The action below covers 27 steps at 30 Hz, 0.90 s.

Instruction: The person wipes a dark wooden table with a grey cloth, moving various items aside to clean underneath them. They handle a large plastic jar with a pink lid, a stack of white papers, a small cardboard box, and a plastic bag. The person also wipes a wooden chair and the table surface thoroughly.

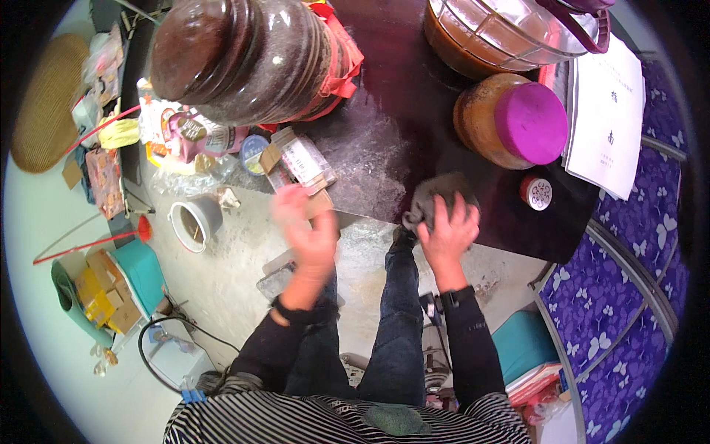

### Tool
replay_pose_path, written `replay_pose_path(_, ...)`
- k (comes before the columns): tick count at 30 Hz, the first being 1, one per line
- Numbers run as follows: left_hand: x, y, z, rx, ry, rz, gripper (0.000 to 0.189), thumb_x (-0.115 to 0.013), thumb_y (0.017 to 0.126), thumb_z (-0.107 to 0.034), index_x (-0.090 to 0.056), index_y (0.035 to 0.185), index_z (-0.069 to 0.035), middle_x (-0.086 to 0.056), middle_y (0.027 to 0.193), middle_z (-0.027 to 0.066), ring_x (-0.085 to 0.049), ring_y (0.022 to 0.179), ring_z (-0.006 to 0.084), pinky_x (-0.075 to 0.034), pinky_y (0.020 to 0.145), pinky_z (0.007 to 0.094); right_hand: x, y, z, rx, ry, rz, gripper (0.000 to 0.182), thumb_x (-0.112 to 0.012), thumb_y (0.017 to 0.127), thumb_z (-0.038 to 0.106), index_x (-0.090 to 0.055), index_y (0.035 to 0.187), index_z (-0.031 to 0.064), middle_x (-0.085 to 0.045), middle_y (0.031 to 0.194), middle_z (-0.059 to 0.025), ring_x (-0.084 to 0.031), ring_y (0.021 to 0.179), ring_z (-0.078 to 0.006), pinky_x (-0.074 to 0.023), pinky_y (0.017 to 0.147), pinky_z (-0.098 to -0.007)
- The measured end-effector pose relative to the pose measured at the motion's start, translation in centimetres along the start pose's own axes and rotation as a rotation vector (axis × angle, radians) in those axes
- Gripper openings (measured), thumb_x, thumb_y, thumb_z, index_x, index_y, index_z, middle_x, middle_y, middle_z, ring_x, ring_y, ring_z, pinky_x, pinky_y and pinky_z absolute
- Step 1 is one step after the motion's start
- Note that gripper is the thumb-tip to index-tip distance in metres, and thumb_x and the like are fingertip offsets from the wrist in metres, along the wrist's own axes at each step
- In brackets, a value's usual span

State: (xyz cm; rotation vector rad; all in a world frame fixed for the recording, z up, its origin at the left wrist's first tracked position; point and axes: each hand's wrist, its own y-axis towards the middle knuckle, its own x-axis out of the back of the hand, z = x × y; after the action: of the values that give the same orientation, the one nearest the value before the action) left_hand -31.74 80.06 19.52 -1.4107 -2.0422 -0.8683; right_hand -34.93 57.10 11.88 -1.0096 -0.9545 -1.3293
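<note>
My right hand [449, 233] presses a crumpled grey cloth [444, 191] onto the dark tabletop [388, 133], close to its front edge. Its fingers are spread over the cloth. Blurred, my left hand [305, 227] is at the same edge beside a brown cardboard flap [319, 204]; whether it grips the flap is unclear. Just beyond lies a small clear plastic box [304, 155] with a printed label. Dusty pale smears [360, 166] mark the tabletop between the hands. To the right of the cloth stands a small red container with a patterned white lid [538, 193].
A large dark jar [249, 61] with red ribbon stands at the back left, near snack packets [194, 130]. Farther right are a purple-lidded jar [530, 125], a big ribbed glass jar [488, 39] and printed papers [604, 116]. A white bucket [178, 226] is on the floor.
</note>
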Motion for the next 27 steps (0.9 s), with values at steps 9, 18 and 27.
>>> replay_pose_path(9, 3.2, 3.5, 7.9, 1.031, -0.377, 0.264, 0.066, -0.071, 0.078, -0.014, -0.034, 0.131, 0.0, -0.05, 0.124, 0.0162, -0.058, 0.1, 0.0229, -0.05, 0.077, 0.0372, -3.1, 17.7, 8.8, 0.013, -0.014, 0.0, 0.059, -0.075, 0.066, 0.028, -0.056, 0.121, 0.0235, -0.043, 0.133, -0.0099, -0.037, 0.12, -0.0433, -0.0416, 0.083, -0.0566)
replay_pose_path(18, 0.8, 1.6, 13.2, 1.034, -0.611, 0.111, 0.041, -0.053, 0.088, 0.003, -0.044, 0.127, -0.004, -0.059, 0.113, 0.0091, -0.061, 0.096, 0.0201, -0.052, 0.078, 0.0318, -3.2, 16.2, 10.6, 0.402, 0.018, 0.143, 0.048, -0.069, 0.064, 0.01, -0.063, 0.109, 0.0248, -0.046, 0.133, -0.0022, -0.034, 0.126, -0.0331, -0.0322, 0.092, -0.0633)
replay_pose_path(27, 4.4, 2.1, 15.7, 1.064, -0.571, 0.286, 0.037, -0.048, 0.088, 0.008, -0.048, 0.124, 0.001, -0.061, 0.111, 0.0109, -0.062, 0.096, 0.0197, -0.051, 0.083, 0.0322, 1.1, 8.5, 6.7, 0.271, 0.015, 0.158, 0.065, -0.073, 0.065, 0.013, -0.055, 0.125, 0.0268, -0.04, 0.141, -0.0055, -0.032, 0.13, -0.037, -0.0333, 0.097, -0.0531)
